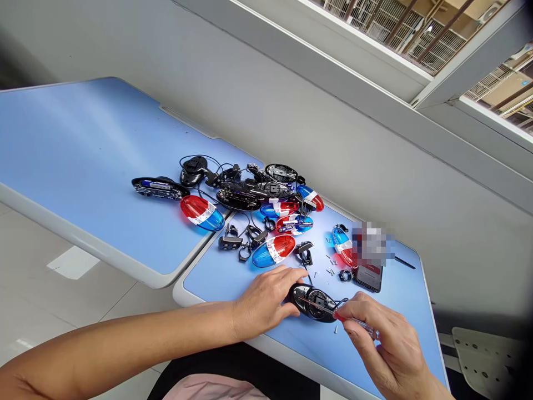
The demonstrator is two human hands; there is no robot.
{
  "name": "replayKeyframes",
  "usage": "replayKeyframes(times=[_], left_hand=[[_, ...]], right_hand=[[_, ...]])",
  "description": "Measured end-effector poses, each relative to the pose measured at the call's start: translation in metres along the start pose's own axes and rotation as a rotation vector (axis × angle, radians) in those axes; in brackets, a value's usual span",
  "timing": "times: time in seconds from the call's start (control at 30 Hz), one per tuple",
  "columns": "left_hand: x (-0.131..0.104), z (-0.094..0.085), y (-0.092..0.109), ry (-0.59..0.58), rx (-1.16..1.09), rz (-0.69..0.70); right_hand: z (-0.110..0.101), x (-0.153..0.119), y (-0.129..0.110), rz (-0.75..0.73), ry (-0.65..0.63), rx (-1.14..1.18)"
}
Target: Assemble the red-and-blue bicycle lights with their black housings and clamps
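My left hand [266, 300] presses on the left end of a black oval device base [313, 303] lying on the blue table [375, 333]. My right hand [381, 336] grips a red-handled screwdriver [328, 311] whose thin shaft lies across the top of that base. Small loose screws [331, 265] are scattered just beyond it, and one lies near my right fingers.
A heap of red-and-blue oval light covers [275, 249], black bases, wires and clips [250, 191] lies further back. A phone [368, 275] stands right of the screws, a thin black rod beside it. A second blue table [83, 166] joins on the left; the wall runs behind.
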State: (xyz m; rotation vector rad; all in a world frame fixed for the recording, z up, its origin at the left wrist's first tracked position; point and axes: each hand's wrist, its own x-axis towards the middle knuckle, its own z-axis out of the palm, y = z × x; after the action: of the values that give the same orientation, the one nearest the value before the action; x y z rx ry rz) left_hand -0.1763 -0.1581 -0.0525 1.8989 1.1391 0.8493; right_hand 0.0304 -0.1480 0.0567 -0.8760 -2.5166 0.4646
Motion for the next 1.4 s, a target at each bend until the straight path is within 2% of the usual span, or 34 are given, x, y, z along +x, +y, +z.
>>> replayKeyframes(times=[0.17,0.8,1.0,1.13,1.23,1.4], left_hand=[[0.001,-0.002,0.001,-0.010,0.001,-0.013],[0.000,0.001,-0.002,0.007,0.007,0.018],[0.000,0.001,-0.002,0.015,0.007,0.026],[0.000,0.001,-0.001,0.017,0.008,0.027],[0.001,0.000,-0.001,0.017,0.009,0.029],[0.002,0.000,0.000,0.020,0.029,0.033]], right_hand=[[0.002,0.003,0.002,0.013,0.023,0.001],[0.005,0.001,0.005,-0.005,-0.025,0.016],[0.008,0.001,0.005,0.015,-0.017,0.006],[0.010,0.004,0.003,0.082,-0.010,-0.017],[0.005,0.011,-0.001,0.159,-0.097,-0.002],[-0.021,0.032,-0.016,0.201,-0.381,-0.056]])
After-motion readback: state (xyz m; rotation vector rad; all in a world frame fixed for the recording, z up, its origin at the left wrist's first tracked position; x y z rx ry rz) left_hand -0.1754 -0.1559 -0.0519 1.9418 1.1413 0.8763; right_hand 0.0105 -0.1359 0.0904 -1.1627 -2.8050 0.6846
